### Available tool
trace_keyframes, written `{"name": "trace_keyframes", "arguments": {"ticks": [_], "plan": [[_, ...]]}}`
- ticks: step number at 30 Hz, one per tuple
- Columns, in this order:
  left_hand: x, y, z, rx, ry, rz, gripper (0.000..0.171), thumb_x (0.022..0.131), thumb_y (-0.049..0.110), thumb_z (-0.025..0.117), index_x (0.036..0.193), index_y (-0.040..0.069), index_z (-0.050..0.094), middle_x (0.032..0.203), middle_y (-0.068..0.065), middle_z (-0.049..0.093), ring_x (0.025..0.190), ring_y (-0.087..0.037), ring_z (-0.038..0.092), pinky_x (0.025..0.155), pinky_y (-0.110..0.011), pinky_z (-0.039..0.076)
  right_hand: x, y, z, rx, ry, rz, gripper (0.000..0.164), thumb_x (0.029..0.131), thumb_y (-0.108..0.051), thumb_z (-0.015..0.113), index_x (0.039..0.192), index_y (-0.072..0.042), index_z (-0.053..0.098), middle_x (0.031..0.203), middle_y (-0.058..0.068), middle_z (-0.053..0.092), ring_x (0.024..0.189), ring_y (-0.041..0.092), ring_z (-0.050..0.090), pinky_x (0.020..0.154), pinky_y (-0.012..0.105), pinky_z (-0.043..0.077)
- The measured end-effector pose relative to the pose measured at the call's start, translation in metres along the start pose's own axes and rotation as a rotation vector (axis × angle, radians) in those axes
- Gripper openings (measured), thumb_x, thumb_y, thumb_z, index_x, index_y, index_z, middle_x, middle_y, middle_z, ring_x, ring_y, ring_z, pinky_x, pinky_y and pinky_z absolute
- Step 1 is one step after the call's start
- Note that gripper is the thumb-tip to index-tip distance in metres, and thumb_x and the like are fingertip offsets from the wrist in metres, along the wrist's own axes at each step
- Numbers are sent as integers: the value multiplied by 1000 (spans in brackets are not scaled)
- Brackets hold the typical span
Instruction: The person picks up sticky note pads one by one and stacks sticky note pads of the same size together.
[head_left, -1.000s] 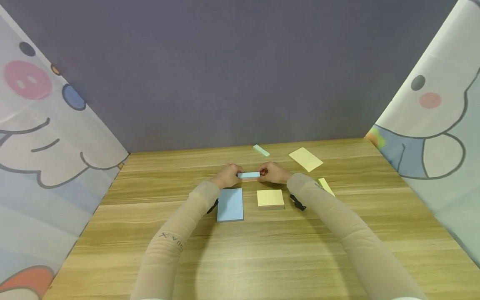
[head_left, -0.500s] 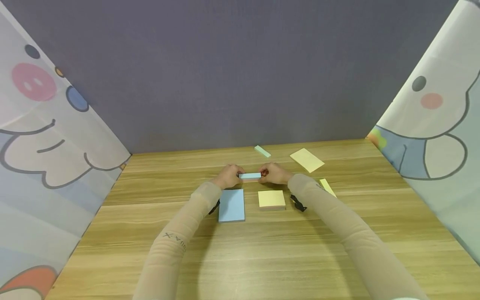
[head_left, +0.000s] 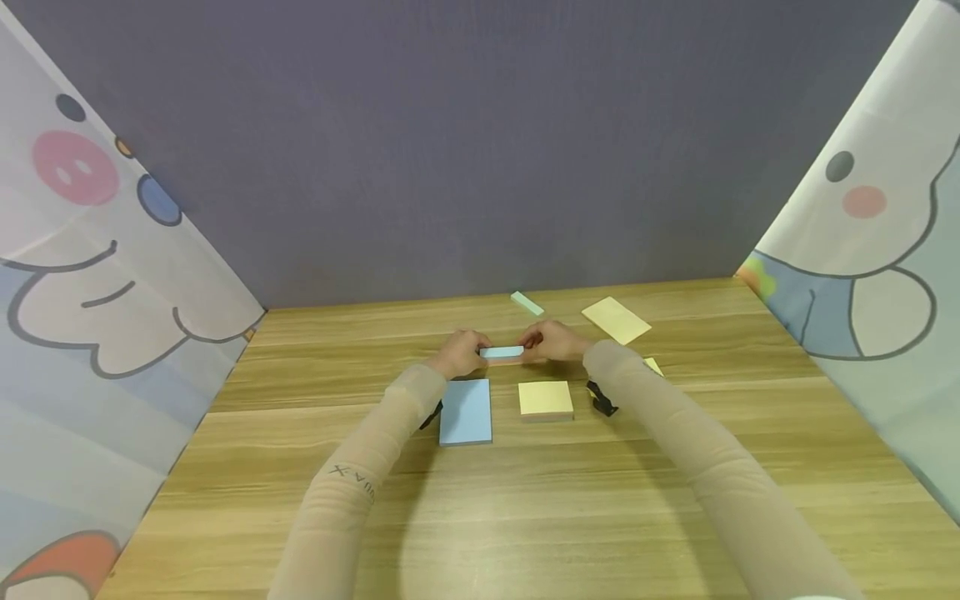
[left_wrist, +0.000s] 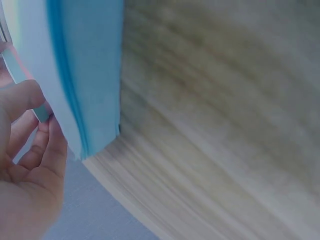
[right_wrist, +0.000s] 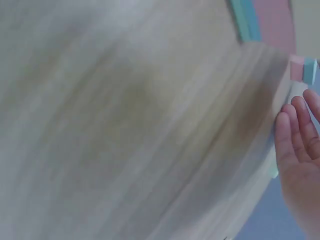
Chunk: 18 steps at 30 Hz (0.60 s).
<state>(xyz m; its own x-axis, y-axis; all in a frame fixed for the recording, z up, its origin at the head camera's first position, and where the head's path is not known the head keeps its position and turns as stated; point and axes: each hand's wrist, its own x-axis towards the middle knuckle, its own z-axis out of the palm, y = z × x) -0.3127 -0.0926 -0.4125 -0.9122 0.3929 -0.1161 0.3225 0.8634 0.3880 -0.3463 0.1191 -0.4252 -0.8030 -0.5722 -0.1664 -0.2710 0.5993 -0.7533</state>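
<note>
Left fingers (left_wrist: 26, 95) pinch narrow blue-and-pink paper pad (head_left: 501, 352) | right fingers (right_wrist: 286, 137): hold unclear | likely light, bendable; best held endwise

Plain dark grey-purple wall (head_left: 465, 150) is filling the back, standing behind the far edge of a wood-grain desk (head_left: 300, 358). Printed sheets are flanking both sides: left sheet (head_left: 52, 450) is showing a pink-snouted cartoon figure, right sheet (head_left: 892, 283) a white one with pink cheek. Light is leaving a pale sheen near the desk's front.
</note>
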Motion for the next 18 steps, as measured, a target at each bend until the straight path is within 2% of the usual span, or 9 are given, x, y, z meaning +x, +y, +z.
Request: {"name": "trace_keyframes", "arguments": {"ticks": [5, 9, 18], "plan": [[-1, 1, -3, -1, -6, -17, 31, 82, 10, 67, 113, 5, 65, 110, -9, 64, 94, -21, 57, 83, -33, 48, 1, -3, -12, -40, 27, -9, 45, 83, -21, 67, 120, 2, 57, 115, 16, 59, 104, 29, 54, 92, 40, 44], [-3, 4, -2, -14, -25, -33, 32, 84, 10, 65, 115, 5, 63, 114, -10, 62, 99, -22, 56, 86, -33, 47, 1, -4, -24, -119, 56, -9, 44, 86, -20, 63, 123, 3, 54, 118, 19, 58, 108, 32, 53, 94, 42, 43], [-2, 9, 1, -8, -26, -33, 32, 84, 10, 65, 116, 6, 63, 114, -9, 62, 103, -23, 57, 88, -33, 47, -1, -6, -42, -166, 121, 133, 43, 90, -15, 54, 127, 7, 49, 124, 24, 52, 115, 37, 48, 97, 45, 41]]}}
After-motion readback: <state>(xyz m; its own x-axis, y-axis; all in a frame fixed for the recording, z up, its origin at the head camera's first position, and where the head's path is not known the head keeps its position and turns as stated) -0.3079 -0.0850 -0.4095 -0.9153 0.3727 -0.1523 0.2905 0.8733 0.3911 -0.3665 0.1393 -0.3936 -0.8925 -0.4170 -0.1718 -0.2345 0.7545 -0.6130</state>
